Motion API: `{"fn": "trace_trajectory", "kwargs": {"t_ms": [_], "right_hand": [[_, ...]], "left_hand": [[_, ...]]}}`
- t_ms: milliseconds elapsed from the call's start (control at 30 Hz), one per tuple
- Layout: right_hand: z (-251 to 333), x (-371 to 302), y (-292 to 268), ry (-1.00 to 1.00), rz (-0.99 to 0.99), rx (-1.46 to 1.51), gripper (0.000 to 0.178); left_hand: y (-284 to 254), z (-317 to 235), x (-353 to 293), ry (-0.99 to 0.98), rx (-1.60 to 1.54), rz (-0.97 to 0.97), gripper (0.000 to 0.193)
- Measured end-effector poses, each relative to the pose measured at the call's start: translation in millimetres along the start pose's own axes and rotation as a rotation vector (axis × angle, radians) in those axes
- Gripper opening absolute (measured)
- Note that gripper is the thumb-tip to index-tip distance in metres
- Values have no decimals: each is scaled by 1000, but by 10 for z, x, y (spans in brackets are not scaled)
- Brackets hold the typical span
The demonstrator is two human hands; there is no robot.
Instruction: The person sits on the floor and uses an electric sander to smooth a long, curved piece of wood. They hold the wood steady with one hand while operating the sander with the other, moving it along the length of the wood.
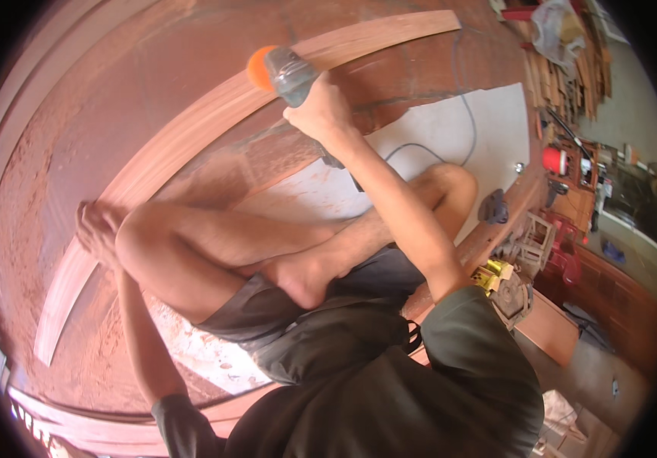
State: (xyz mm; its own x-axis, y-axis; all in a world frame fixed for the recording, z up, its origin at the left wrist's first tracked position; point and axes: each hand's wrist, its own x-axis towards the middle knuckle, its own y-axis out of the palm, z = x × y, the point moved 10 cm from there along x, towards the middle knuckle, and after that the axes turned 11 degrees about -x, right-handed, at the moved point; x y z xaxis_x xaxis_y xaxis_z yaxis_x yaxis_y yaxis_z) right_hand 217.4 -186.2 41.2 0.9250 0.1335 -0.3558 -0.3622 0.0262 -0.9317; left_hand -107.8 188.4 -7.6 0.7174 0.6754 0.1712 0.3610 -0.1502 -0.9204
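Observation:
A long, pale reddish wooden board (198, 131) lies across the dusty surface in front of my crossed legs, looking curved in this wide view. My right hand (319, 108) grips the grey body of an angle grinder (292, 75). The grinder's orange disc (259, 67) is over the board's far edge; whether it touches the wood I cannot tell. My left hand (99, 230), fingers bent, grips the board beside my left knee. A dark cord (412, 145) runs out to the right from behind my right forearm.
Reddish dust covers the brown work surface (114, 99). A white sheet (496, 114) lies under my legs. Stacked wood strips (565, 84) stand at far right, near a red spool-like item (554, 160). A yellow-and-grey machine (500, 282) sits at my right, near a dark sandal (495, 206).

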Motion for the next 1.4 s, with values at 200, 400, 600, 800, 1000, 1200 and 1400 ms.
{"fn": "trace_trajectory", "kwargs": {"t_ms": [200, 400, 600, 800, 1000, 1200, 1400], "right_hand": [[-1025, 594, -378, 194, -89, 48, 82], [-823, 608, -298, 287, -86, 29, 87], [123, -118, 23, -6, 2, 21, 79], [-447, 208, -190, 76, -32, -72, 84], [-1383, 786, -332, 298, -1, -23, 91], [-237, 60, -72, 79, 16, -8, 85], [510, -424, 86, -127, 119, 16, 72]], "left_hand": [[-46, -129, 4, 62, 7, -49, 49], [40, 264, 10, -88, -70, -32, 47], [-14, 227, 48, -52, -63, -84, 42], [-41, 161, 16, -69, -81, -75, 41], [-22, 64, 25, -59, -63, -84, 40], [-58, 155, 30, -103, -77, -24, 42], [-58, 94, 48, -70, -94, -39, 42]]}}
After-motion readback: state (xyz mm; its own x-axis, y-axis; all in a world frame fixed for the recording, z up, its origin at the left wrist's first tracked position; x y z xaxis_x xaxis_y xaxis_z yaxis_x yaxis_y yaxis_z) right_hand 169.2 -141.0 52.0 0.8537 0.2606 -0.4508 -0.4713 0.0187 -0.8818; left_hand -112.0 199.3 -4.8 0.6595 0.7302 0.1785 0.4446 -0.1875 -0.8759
